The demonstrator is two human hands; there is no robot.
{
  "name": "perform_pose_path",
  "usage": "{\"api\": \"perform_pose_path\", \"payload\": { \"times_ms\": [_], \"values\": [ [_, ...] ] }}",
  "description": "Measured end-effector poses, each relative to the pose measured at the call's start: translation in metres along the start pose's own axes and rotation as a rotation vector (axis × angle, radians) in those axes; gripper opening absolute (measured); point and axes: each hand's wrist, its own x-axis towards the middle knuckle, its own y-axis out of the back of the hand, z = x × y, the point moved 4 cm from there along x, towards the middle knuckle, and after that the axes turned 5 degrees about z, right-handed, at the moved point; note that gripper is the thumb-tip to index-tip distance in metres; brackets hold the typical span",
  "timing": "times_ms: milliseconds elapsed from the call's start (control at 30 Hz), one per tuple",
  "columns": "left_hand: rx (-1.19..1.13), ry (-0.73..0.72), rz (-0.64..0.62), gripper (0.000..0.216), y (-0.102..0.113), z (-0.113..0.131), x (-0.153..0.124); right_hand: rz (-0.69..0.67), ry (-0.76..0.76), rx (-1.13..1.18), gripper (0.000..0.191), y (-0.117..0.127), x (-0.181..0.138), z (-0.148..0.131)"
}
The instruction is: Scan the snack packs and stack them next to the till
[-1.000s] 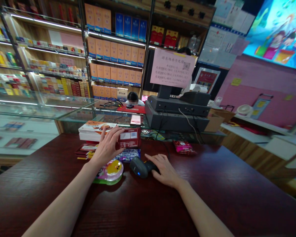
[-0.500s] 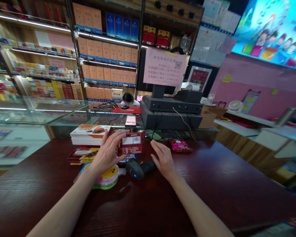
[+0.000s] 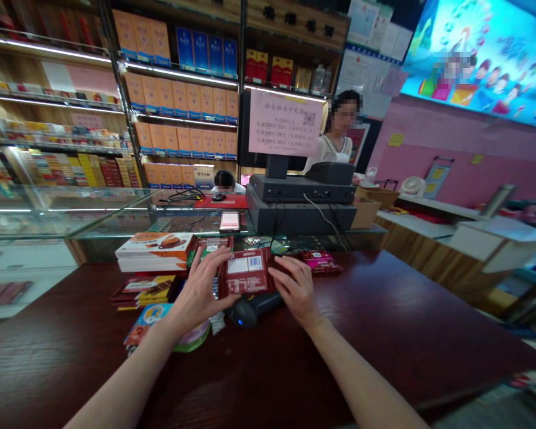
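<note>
My left hand and my right hand hold a dark red snack packet between them, its white barcode label facing me. The packet hangs just above a black barcode scanner lying on the dark wooden counter, a blue light showing on the scanner. Fingers of both hands are curled on the packet's side edges.
Stacked snack boxes, flat chocolate bars and a round colourful pack lie at the left. A red pouch lies at the right. Behind stand a till with a pink notice, glass cases, shelves and a person.
My right hand left the scanner and rose to take the packet's right edge. My left hand brought the packet rightward, over the scanner. The view shifted, so a person behind the till shows.
</note>
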Motion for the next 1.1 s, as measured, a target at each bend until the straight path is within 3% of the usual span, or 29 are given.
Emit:
{"api": "perform_pose_path", "payload": {
  "times_ms": [267,367,467,567,733,900,1100],
  "values": [
    [-0.097,0.080,-0.025,0.072,-0.005,0.002,-0.001,0.033,0.019,0.141,0.027,0.004,0.006,-0.005],
    [-0.248,0.253,-0.017,0.060,-0.007,0.000,0.002,0.034,-0.015,0.168,0.023,0.002,0.006,-0.006],
    [-0.437,0.466,0.081,0.045,-0.006,-0.004,0.007,0.015,-0.086,0.179,0.019,-0.003,0.004,-0.006],
    [-0.502,0.543,0.164,0.040,-0.002,-0.006,0.011,0.016,-0.205,0.158,0.020,-0.008,0.001,0.000],
    [-0.435,0.517,0.145,0.039,-0.003,-0.009,0.008,0.060,-0.424,0.168,0.021,-0.011,-0.004,0.015],
    [-0.448,0.445,0.060,0.038,-0.018,-0.007,0.005,0.104,-0.627,0.212,0.026,-0.011,-0.007,0.029],
    [-0.396,0.432,0.052,0.032,-0.031,-0.008,0.008,0.134,-0.778,0.350,0.026,-0.015,-0.011,0.039]
  ]
}}
